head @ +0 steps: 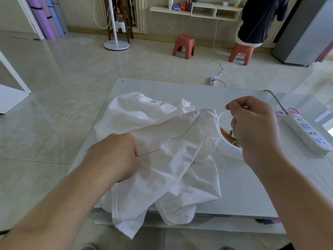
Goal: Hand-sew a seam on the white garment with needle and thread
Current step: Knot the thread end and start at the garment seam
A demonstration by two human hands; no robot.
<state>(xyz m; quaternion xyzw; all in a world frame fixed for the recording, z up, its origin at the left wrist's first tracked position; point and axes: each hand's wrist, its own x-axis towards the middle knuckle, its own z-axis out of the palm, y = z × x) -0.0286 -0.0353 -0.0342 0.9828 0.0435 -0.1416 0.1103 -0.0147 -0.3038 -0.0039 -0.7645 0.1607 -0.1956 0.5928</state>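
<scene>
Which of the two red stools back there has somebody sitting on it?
The red plastic stool on the right, under the person in dark clothes. The left red stool, nearer the white fan stand, is unoccupied.

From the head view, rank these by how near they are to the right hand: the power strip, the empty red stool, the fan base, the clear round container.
Measured from the right hand:
1. Clear round container, directly under the hand, partly hidden by it.
2. Power strip, just right of it on the table.
3. Empty red stool, across the floor, ahead and left.
4. Fan base, farther left, by the wall.
</scene>
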